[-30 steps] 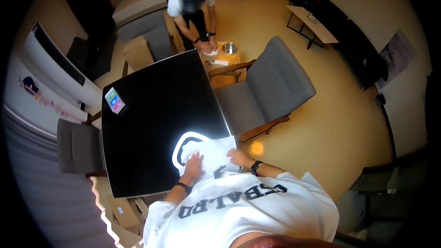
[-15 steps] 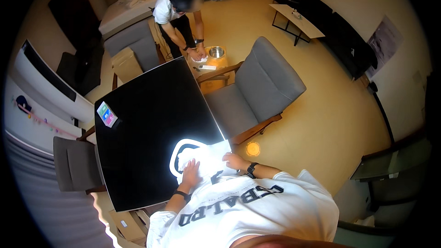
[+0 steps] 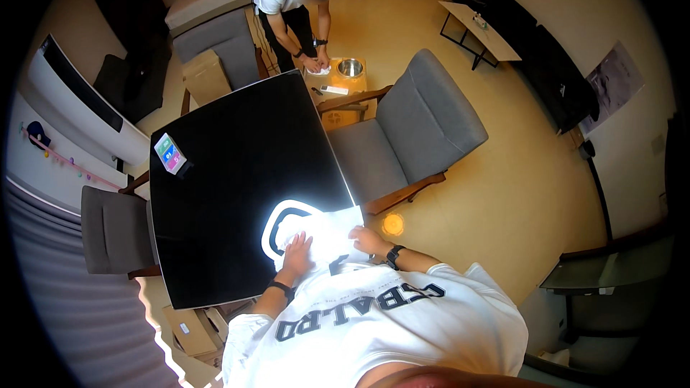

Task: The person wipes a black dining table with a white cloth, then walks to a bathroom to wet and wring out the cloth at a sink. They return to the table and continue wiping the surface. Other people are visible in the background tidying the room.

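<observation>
A bright white cloth (image 3: 336, 224) lies over the near right corner of the black table (image 3: 244, 144), so overexposed that its folds are hard to make out. My left hand (image 3: 297, 253) rests flat on its left part with fingers stretched out. At the right edge of the cloth, the fingers of my right hand (image 3: 368, 239) are bent and closed on it; the thumb side is partly hidden. A glowing white band (image 3: 277, 217) curves round the cloth's far left side; whether it is a lamp or part of the cloth, I cannot tell.
A small coloured display block (image 3: 170, 154) stands on the table's left side. Grey chairs (image 3: 442, 118) surround the table. Beyond it, another person (image 3: 287, 0) bends over a low stool (image 3: 356, 86) with a metal bowl (image 3: 350, 67), handling something white. A glowing round light (image 3: 393, 224) shows on the floor.
The whole view has shifted slightly, with the far room now higher in the picture. My hands stay at nearly the same places on the white cloth. The other person remains bent over the stool.
</observation>
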A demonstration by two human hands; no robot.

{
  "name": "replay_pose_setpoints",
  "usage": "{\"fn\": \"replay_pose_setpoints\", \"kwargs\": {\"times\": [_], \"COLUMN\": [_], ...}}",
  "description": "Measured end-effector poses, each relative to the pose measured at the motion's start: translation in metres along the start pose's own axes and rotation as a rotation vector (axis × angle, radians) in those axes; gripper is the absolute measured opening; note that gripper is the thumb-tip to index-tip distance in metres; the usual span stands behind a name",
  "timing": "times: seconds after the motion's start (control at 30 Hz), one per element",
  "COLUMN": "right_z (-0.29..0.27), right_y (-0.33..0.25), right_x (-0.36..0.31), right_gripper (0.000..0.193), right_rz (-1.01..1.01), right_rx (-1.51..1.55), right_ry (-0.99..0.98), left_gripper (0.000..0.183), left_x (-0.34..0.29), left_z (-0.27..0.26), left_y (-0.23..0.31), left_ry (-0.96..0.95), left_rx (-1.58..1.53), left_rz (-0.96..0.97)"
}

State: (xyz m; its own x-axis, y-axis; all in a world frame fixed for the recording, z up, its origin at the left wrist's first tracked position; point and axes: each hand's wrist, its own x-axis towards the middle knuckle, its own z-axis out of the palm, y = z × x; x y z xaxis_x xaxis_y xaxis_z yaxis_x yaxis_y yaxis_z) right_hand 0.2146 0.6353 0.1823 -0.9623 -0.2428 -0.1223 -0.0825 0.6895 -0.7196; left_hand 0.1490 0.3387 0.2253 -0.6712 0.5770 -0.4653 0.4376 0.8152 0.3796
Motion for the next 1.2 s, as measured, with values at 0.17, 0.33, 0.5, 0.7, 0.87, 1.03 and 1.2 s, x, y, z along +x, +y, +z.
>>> {"fn": "replay_pose_setpoints", "kwargs": {"times": [0.17, 0.33, 0.5, 0.7, 0.87, 1.03, 1.2], "right_z": [-0.003, -0.001, -0.002, -0.005, -0.003, -0.003, 0.001], "right_y": [0.002, -0.001, -0.003, -0.008, -0.008, -0.006, -0.003], "right_x": [0.003, 0.004, 0.001, 0.003, 0.001, 0.001, 0.002], "right_gripper": [0.022, 0.022, 0.022, 0.022, 0.021, 0.021, 0.022], "right_rz": [-0.022, 0.021, 0.008, 0.032, 0.030, 0.008, -0.005], "right_rx": [0.024, 0.032, 0.024, 0.016, 0.005, 0.020, -0.008], "right_ry": [0.007, -0.020, 0.000, -0.011, 0.001, 0.017, 0.039], "left_gripper": [0.099, 0.100, 0.099, 0.099, 0.098, 0.096, 0.099], "left_x": [0.003, 0.002, 0.002, 0.002, 0.001, 0.000, 0.003], "left_z": [-0.003, 0.003, 0.004, 0.002, -0.001, -0.006, 0.001], "left_y": [0.000, -0.005, -0.005, -0.004, -0.002, 0.002, -0.003], "left_ry": [0.012, 0.018, 0.033, 0.019, 0.004, -0.003, -0.002], "left_rx": [-0.015, -0.008, -0.027, -0.023, -0.026, -0.029, -0.010], "left_rz": [0.010, 0.017, 0.026, 0.015, 0.008, -0.003, 0.005]}}
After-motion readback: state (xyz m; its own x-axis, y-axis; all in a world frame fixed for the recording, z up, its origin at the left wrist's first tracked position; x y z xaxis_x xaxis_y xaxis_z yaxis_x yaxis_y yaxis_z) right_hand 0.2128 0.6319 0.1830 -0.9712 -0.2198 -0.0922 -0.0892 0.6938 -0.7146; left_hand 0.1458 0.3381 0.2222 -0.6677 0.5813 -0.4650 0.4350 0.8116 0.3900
